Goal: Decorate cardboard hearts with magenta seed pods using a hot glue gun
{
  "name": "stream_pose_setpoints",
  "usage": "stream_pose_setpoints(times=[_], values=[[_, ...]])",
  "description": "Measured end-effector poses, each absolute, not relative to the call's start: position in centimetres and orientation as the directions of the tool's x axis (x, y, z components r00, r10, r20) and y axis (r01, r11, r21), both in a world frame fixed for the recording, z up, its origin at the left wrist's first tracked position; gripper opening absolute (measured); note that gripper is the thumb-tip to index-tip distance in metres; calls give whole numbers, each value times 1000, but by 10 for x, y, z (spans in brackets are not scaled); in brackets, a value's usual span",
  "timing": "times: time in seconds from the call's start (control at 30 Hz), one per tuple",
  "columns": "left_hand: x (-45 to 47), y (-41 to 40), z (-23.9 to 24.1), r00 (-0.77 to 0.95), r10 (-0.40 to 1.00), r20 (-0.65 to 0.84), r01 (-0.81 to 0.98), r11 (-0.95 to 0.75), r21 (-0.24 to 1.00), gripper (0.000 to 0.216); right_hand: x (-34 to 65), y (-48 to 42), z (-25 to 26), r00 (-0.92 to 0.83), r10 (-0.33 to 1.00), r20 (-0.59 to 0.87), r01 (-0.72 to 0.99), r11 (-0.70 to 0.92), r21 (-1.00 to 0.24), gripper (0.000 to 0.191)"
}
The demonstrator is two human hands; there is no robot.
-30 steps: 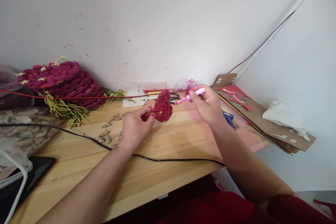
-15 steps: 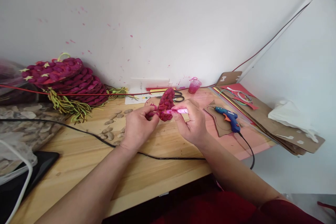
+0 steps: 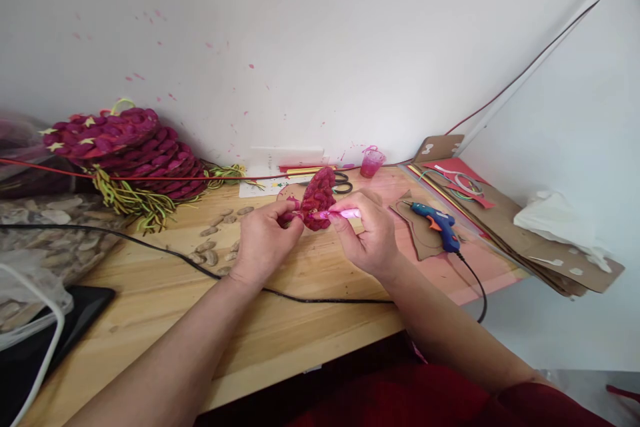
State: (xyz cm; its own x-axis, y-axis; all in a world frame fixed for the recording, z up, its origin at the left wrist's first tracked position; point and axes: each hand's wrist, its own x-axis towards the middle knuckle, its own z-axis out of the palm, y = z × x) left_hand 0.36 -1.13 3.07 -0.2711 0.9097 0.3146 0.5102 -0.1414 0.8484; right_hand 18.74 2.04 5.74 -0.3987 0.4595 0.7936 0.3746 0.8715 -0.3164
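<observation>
1. Left hand (image 3: 263, 243): grip pinched on the magenta scaled piece (image 3: 317, 195) at its lower edge, holding it upright over the worktop (image 3: 300, 327) toward the rear edge, so its face meets the tool.
2. Right hand (image 3: 367, 233): grip closed round the pink brush (image 3: 343, 214), tip touching the piece.

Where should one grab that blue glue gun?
By its handle, probably, coming from above on the right: the glue gun lies flat on cardboard, nozzle pointing left, handle at the near end, where its cord leaves.
</observation>
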Motion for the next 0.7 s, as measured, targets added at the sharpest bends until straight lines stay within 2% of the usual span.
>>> stream_pose_setpoints(times=[0.47,0.7], values=[[3,-12,33,-288,910,297,498,-123,859,26,190,24,57,-356,482,801,370,859,-353,5],[3,-12,33,-292,913,286,503,-107,857,27,190,24,57,-389,472,791,366,867,-338,5]])
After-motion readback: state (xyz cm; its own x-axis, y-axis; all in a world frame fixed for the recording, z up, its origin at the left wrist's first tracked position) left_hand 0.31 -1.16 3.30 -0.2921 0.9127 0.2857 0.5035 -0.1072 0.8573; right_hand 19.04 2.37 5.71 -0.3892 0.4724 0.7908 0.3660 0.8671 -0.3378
